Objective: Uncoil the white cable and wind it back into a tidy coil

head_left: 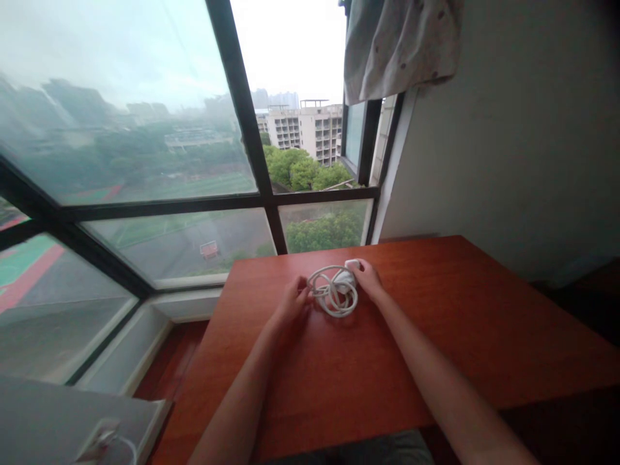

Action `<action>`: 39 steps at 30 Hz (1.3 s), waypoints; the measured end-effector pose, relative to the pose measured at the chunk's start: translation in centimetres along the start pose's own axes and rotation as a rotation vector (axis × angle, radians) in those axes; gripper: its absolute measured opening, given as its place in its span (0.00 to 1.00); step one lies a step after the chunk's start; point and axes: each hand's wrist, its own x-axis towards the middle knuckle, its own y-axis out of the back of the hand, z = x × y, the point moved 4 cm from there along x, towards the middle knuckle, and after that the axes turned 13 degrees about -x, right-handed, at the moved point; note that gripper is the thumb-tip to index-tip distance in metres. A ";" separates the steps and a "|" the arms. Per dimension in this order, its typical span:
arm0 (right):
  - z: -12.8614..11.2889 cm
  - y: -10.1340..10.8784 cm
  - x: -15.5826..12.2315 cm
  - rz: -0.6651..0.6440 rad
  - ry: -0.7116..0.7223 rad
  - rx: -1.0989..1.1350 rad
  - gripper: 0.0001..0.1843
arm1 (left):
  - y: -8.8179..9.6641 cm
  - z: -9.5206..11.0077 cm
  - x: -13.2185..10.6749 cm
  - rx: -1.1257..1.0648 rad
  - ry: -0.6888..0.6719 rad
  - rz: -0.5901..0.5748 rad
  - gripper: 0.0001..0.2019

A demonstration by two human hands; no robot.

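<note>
A coiled white cable (334,297) lies on the reddish-brown wooden table, its loops overlapping. At the coil's left edge, my left hand (293,299) has its fingers curled around the outer loops. My right hand (368,279) grips a small white block (352,264), likely the cable's plug end, at the coil's upper right. Within the loops sits a larger white piece (345,280), partly covered by cable; its exact kind is unclear.
The wooden table (436,323) reaches toward a dark-framed window (271,194) and a plain wall (494,142) on the right. A patterned curtain (402,48) hangs above. At lower left, a wall socket (101,439) has a white plug and cord.
</note>
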 end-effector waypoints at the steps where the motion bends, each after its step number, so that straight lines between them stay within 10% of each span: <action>1: 0.1 0.1 0.0 -0.008 0.006 0.004 0.18 | 0.0 0.1 -0.2 -0.001 0.000 -0.006 0.05; 14: 1.6 3.2 -6.6 -0.067 -0.057 -0.052 0.15 | -1.3 1.7 -1.9 -0.056 0.043 0.010 0.18; 24: -4.2 2.7 -13.4 -0.556 -0.176 0.567 0.19 | -2.4 1.2 -2.5 -0.339 0.071 -0.108 0.27; 33: -4.6 -0.7 -14.1 -0.075 -0.353 0.788 0.17 | -2.2 3.1 -4.3 -0.177 0.097 -0.012 0.06; 39: -4.9 -2.6 -14.8 0.064 -0.342 0.744 0.18 | -3.7 5.2 -7.4 0.106 -0.017 -0.048 0.09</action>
